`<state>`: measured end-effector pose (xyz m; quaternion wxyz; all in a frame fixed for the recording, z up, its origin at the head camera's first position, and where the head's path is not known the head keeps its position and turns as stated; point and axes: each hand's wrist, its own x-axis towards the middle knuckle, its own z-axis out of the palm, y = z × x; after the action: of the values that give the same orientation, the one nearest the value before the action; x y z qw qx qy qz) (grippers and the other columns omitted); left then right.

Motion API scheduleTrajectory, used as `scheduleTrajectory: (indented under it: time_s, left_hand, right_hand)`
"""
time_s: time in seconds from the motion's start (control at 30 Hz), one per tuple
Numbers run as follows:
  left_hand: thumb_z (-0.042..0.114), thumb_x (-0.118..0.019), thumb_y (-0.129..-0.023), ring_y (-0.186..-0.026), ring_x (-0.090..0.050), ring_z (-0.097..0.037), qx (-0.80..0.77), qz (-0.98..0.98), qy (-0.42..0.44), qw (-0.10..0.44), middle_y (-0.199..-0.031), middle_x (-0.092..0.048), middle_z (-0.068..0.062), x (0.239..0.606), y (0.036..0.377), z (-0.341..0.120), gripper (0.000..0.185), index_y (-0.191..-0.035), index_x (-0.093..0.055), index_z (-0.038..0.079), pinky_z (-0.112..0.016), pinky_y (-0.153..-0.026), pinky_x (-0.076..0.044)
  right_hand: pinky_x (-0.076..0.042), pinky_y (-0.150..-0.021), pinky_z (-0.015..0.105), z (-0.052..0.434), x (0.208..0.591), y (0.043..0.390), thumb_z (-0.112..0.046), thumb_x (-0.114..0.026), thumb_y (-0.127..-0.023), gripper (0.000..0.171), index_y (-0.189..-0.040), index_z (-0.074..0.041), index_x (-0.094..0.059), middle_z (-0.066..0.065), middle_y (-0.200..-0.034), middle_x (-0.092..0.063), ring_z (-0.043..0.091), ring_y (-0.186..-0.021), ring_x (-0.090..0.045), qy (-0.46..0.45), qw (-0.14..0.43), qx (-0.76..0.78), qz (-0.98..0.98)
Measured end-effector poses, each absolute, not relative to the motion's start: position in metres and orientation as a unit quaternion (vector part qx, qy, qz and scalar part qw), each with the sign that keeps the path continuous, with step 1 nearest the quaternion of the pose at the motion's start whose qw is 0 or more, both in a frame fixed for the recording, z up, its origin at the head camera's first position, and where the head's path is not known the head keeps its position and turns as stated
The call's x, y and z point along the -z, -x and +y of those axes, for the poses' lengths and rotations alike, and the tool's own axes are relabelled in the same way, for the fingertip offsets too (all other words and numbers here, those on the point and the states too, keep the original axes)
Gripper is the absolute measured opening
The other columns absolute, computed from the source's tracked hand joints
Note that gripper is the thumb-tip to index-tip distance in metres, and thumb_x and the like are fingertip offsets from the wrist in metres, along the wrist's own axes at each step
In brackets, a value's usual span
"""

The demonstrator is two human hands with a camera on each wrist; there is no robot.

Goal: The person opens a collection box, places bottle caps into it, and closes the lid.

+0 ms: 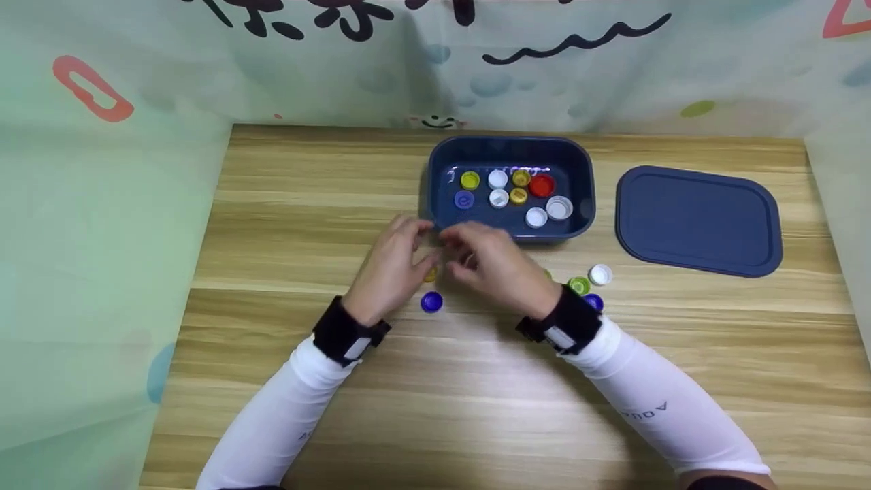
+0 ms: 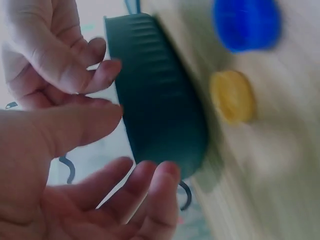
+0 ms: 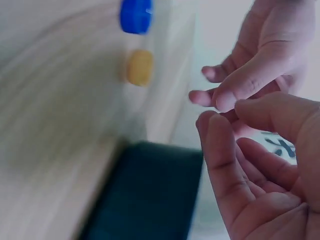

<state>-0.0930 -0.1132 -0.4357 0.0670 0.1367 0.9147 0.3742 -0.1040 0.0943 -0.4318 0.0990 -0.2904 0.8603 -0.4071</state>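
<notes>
Both hands hover close together just in front of a dark blue box [image 1: 442, 216] holding several bottle caps. My left hand [image 1: 416, 246] has relaxed, slightly curled fingers with nothing between them, as the left wrist view confirms. My right hand [image 1: 464, 253] faces it with loose fingers [image 3: 212, 145] and is also empty. A yellow cap [image 1: 430, 275] lies on the table under the left hand's edge, and a blue cap [image 1: 431, 301] sits just nearer to me. Both caps also show in the wrist views: yellow cap [image 2: 231, 96], blue cap [image 3: 135, 15].
The box's dark blue lid [image 1: 697, 219] lies flat at the right. A green cap [image 1: 579, 285], a white cap [image 1: 600, 275] and another blue cap [image 1: 594, 302] sit beside the right wrist. The wooden table [image 1: 286, 204] is fenced by patterned fabric walls.
</notes>
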Motion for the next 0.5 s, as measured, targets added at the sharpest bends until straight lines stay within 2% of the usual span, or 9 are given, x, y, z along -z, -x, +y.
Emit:
scheduleTrajectory:
  time_s: [0.23,0.5]
  left_hand:
    - [0.006,-0.081,-0.092,-0.116,-0.063,-0.033,-0.312,0.934,-0.139,0.101,-0.124,-0.066,-0.019,0.451,0.086,-0.125,0.048,-0.135,-0.064,-0.006,-0.045,-0.104,-0.052]
    - [0.005,-0.083,-0.09,-0.106,-0.067,-0.032,-0.285,0.943,-0.137,0.106,-0.114,-0.07,-0.018,0.461,0.085,-0.125,0.035,-0.122,-0.071,-0.004,-0.043,-0.094,-0.057]
  right_hand:
    - [-0.059,-0.086,0.035,0.082,0.455,0.104,-0.002,-0.078,-0.092,0.042,-0.131,0.005,-0.066,0.016,-0.116,-0.07,0.025,-0.1,-0.069,0.305,0.129,0.353,0.875]
    - [-0.057,-0.084,0.038,0.07,0.466,0.104,-0.001,-0.078,-0.09,0.031,-0.12,0.003,-0.07,0.013,-0.106,-0.068,0.025,-0.095,-0.064,0.301,0.132,0.325,0.887]
